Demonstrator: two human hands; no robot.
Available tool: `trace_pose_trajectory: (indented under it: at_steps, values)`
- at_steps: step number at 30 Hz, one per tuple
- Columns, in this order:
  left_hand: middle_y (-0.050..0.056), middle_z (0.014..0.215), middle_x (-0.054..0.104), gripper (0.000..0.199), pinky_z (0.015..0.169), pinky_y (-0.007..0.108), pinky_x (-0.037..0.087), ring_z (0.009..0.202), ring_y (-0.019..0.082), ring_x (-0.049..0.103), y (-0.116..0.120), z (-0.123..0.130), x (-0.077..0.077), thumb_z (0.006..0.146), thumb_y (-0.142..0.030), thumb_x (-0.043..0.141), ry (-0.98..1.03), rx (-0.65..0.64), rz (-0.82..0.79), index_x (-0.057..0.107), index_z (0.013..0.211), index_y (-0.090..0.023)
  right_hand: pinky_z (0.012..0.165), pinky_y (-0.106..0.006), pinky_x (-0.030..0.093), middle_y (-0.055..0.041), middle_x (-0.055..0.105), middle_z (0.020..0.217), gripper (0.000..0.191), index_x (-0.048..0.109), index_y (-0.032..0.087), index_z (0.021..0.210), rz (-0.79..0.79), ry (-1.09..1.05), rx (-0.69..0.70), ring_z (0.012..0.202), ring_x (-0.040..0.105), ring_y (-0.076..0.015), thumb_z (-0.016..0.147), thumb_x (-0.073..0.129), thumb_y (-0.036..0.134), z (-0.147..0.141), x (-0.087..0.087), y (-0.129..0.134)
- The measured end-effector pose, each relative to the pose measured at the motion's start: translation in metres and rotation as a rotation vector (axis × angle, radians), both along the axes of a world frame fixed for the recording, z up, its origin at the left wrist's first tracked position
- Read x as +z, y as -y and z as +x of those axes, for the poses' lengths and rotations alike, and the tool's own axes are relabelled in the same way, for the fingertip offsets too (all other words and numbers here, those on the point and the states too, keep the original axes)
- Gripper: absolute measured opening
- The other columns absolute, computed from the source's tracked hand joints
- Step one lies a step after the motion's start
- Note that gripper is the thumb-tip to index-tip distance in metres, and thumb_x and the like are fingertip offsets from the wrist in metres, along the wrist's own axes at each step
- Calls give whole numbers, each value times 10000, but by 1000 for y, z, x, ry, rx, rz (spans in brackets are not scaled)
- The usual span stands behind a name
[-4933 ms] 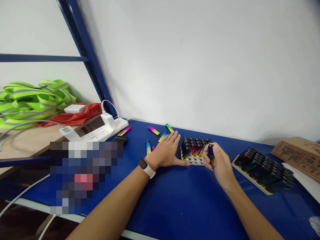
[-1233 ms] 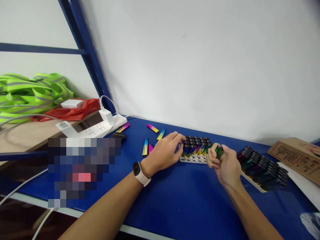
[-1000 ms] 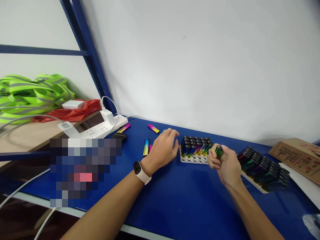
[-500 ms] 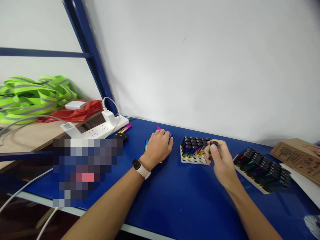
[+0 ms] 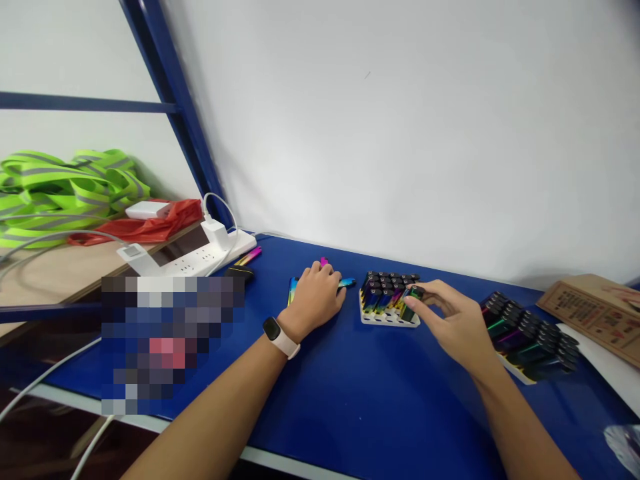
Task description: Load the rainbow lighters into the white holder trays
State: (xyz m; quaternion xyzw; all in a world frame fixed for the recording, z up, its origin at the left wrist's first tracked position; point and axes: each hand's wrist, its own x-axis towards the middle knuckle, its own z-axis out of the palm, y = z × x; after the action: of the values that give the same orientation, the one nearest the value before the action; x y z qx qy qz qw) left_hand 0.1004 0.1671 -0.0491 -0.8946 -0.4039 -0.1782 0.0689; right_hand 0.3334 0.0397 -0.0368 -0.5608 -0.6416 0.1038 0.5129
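My right hand [image 5: 447,320] pinches a dark green lighter [image 5: 411,303] with a black top between thumb and fingers. It is upright at the front right of a white perforated tray [image 5: 390,321]. Rows of black-topped lighters [image 5: 383,287] in shiny colours stand in the back of that tray, with bare holes along its front. Farther left, my left hand [image 5: 315,293] curls over loose lighters, its fingertips hidden. A blue lighter [image 5: 346,283] pokes out between its thumb and fingers. Another blue-yellow lighter [image 5: 292,290] and a pink end [image 5: 324,261] show beside the hand.
A second tray [image 5: 517,370] packed with lighters stands at the right, before a cardboard box [image 5: 595,313]. At the left are a white power strip [image 5: 195,260], a black pouch-like item [image 5: 240,274], cables and green reflective straps [image 5: 65,193]. A white wall closes the back.
My right hand has turned and brought its lighter down over the tray's front right. Under my left hand, the blue lighter has shifted right and shows more.
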Motion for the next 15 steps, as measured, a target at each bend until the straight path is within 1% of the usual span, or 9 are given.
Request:
trace_pose_trajectory:
  at_steps: [3,7,10,15]
  values:
    - [123,1039,702,298,880,451,508,1027,306,601,2,1,4,980,-361,515,10,-11,-16,721,1081,-171,768,-393,595,-39,707,856,286,702,236,1093,-28,36,-41,793,692,-223,869,769,400,3,-5,-1]
    - [131,1049,702,312,892,452,501,1025,313,611,4,1,6,945,-402,572,-16,-44,-50,721,1076,-162,828,-407,614,-43,745,881,298,678,229,1046,7,85,-89,841,734,-239,849,786,425,1,-9,-2]
    - [140,1059,703,314,894,458,497,1039,324,620,4,1,5,916,-410,613,-36,-58,-74,718,1076,-162,802,-392,620,-44,753,877,285,665,223,1023,23,127,-99,819,746,-238,857,777,425,-2,-12,-3]
    - [126,996,721,251,855,427,499,973,297,662,2,2,3,925,-350,585,-34,-48,-110,712,1042,-167,701,-324,591,-24,743,856,213,668,223,1012,38,237,-84,743,728,-201,878,766,357,-5,-15,-5]
